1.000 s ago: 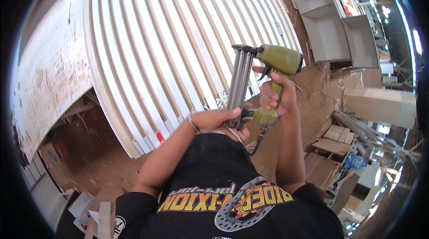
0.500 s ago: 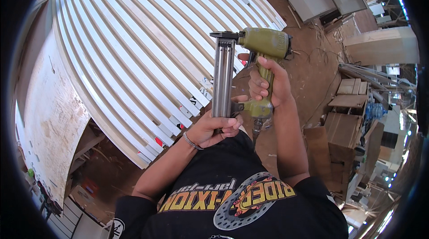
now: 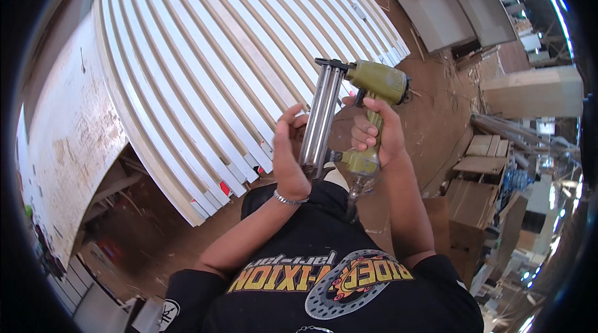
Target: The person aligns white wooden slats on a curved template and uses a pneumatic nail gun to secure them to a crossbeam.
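An olive-green pneumatic nail gun (image 3: 379, 81) is held up in front of my body, its black nose toward the upper left. My right hand (image 3: 387, 132) is wrapped round its handle, and an air fitting (image 3: 355, 188) hangs from the handle's lower end. The long silver magazine (image 3: 322, 115) stands slightly tilted left of the handle. Close along the magazine's left side is my left hand (image 3: 290, 157), its fingers stretched upward and apart from a grip. Whether the palm touches the metal cannot be made out.
Long white strips (image 3: 205, 71) lie side by side beyond and left of me. A worn pale panel (image 3: 78, 127) is at the far left. Open cabinet boxes (image 3: 430, 6) stand at the upper right, with cardboard boxes (image 3: 467, 193) and a water bottle (image 3: 516, 180) at the right.
My left hand has let go of the magazine's lower end and moved up along its left side, fingers opening. The nail gun has shifted slightly down and right, its magazine tilting more.
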Demonstrator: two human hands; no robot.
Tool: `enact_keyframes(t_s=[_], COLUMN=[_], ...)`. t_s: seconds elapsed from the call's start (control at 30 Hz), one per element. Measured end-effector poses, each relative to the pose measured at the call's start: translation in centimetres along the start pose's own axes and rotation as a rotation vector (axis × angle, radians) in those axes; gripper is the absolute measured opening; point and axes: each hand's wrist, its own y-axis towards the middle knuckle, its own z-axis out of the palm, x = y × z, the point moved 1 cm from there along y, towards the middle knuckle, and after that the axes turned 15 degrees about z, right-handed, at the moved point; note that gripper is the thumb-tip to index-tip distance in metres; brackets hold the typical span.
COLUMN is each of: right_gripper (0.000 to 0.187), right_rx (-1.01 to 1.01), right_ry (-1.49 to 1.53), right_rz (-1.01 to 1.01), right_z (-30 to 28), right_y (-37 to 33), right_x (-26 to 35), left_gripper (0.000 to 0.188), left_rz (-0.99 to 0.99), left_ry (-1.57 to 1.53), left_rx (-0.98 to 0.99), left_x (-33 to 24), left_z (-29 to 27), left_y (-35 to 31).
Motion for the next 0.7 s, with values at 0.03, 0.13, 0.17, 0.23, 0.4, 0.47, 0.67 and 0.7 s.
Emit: enact_keyframes(t_s=[0.03, 0.13, 0.17, 0.23, 0.4, 0.47, 0.67, 0.7], right_gripper=[0.038, 0.026, 0.023, 0.024, 0.028, 0.030, 0.036, 0.036], right_rx=[-0.128, -0.491, -0.577, -0.619, -0.544, -0.573, -0.617, -0.643], right_ry=[-0.138, -0.619, -0.796, -1.041, -1.180, -1.227, -1.323, -1.308], right_rz=[-0.033, -0.165, -0.215, -0.175, -0.108, -0.074, -0.016, -0.006], right_z=[0.0, 0.5, -0.4, -0.9, 0.7, 0.6, 0.4, 0.3], right_y=[0.7, 4.5, 6.8, 10.5, 15.1, 16.1, 17.6, 17.3], right_x=[0.8, 5.1, 6.4, 8.6, 11.2, 11.1, 11.3, 11.7], left_gripper=[0.061, 0.054, 0.051, 0.041, 0.045, 0.046, 0.045, 0.044], left_rz=[-0.023, -0.038, 0.038, 0.302, 0.537, 0.512, 0.565, 0.582], left_ry=[0.072, 0.443, 0.471, 0.594, 1.103, 1.170, 1.332, 1.445], left_rx=[0.030, -0.013, -0.024, -0.066, -0.368, -0.421, -0.402, -0.368], left_x=[1.1, 4.5, 4.6, 3.8, -0.4, -1.7, -0.5, -0.1], left_z=[-0.1, -1.6, -1.9, -4.2, -12.1, -12.3, -13.1, -13.4], left_y=[0.4, 4.3, 5.9, 9.4, 14.8, 15.4, 19.1, 19.5])
